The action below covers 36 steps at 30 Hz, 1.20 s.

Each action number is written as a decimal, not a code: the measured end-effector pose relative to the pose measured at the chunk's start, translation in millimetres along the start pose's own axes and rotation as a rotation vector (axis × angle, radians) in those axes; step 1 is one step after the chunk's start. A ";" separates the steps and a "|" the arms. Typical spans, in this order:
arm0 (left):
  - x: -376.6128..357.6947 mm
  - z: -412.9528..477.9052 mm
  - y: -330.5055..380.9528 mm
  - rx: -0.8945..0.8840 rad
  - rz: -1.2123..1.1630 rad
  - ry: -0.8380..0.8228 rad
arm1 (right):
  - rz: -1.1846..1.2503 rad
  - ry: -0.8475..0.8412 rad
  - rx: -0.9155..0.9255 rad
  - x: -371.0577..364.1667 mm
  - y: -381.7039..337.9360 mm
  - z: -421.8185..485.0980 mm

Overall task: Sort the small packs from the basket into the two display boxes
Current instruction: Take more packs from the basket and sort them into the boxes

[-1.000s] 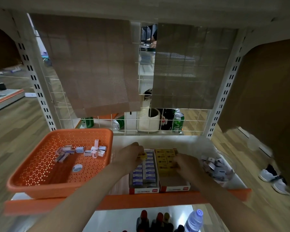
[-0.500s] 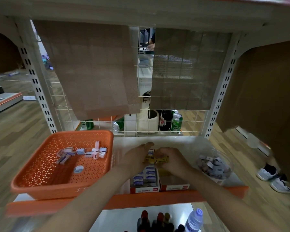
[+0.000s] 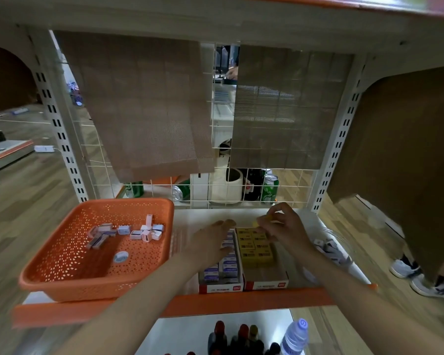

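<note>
An orange perforated basket [image 3: 62, 265] sits at the shelf's left with several small white and pink packs [image 3: 136, 233] near its back. Two red-fronted display boxes stand side by side at the shelf's middle: the left box [image 3: 219, 288] holds blue-and-white packs, the right box [image 3: 267, 284] holds yellow packs [image 3: 255, 248]. My left hand [image 3: 210, 243] lies over the back of the left box with its fingers stretched out. My right hand [image 3: 283, 225] hovers over the back of the right box, pinching a small yellow pack [image 3: 263, 221].
A clear bag of more small packs [image 3: 330, 248] lies at the shelf's right. A wire grid [image 3: 287, 185] backs the shelf, with green cans [image 3: 269, 188] and a white container behind it. An orange shelf edge [image 3: 215, 303] runs along the front. Bottles [image 3: 294, 336] stand on the shelf below.
My hands were close together over the boxes, passing yellow packs. Now they have parted: the right hand has moved right and back with a yellow pack, the left rests flat over the left box.
</note>
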<state>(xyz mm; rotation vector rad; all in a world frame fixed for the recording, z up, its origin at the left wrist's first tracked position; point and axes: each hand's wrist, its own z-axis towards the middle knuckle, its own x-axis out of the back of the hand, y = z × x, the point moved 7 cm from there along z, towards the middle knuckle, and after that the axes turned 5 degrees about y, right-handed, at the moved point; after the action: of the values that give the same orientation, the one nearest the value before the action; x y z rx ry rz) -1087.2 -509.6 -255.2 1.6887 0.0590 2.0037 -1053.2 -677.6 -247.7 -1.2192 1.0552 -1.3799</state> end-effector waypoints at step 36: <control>-2.0 -2.2 -22.0 0.083 0.042 -0.026 | -1.220 -0.548 0.260 -52.0 56.8 -23.4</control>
<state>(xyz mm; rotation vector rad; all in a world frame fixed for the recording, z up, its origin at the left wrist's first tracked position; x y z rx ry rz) -1081.3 -490.6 -265.3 1.7812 0.1001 2.0350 -1068.6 -634.5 -313.8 -1.9806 -0.3786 -1.7643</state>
